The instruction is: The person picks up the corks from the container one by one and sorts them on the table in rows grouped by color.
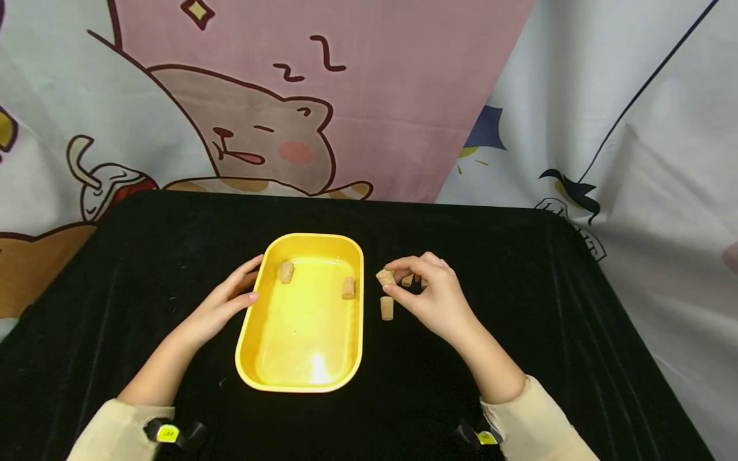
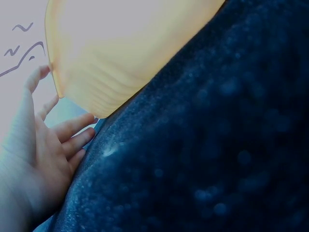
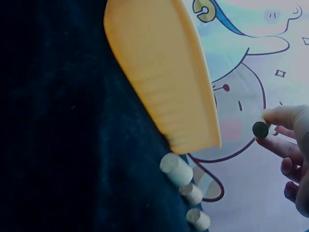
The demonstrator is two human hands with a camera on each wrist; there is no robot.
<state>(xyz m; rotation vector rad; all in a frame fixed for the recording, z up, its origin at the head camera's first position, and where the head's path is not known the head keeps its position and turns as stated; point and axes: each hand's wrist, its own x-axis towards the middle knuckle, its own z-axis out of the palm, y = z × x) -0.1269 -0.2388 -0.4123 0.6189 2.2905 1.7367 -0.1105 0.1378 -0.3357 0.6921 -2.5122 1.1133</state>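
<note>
Pinching cork [image 1: 384, 277] beside yellow tray [image 1: 295, 333]: right hand [image 1: 436, 292]. Left hand [image 1: 216, 312], fingers apart, touching tray's side.

A: What does the person wear?
B: A cream left sleeve [image 1: 115, 434], lower left of the head view, and a matching right sleeve [image 1: 544, 419], lower right.
A: And at the cuffs?
B: Black devices [image 1: 152, 428]; the left label [image 1: 168, 433] and right label [image 1: 487, 438] are bright yellow-green, the left one's dark print too small to read.
A: The hands?
B: Left hand [image 1: 219, 309] and right hand [image 1: 432, 294] are bare.
</note>
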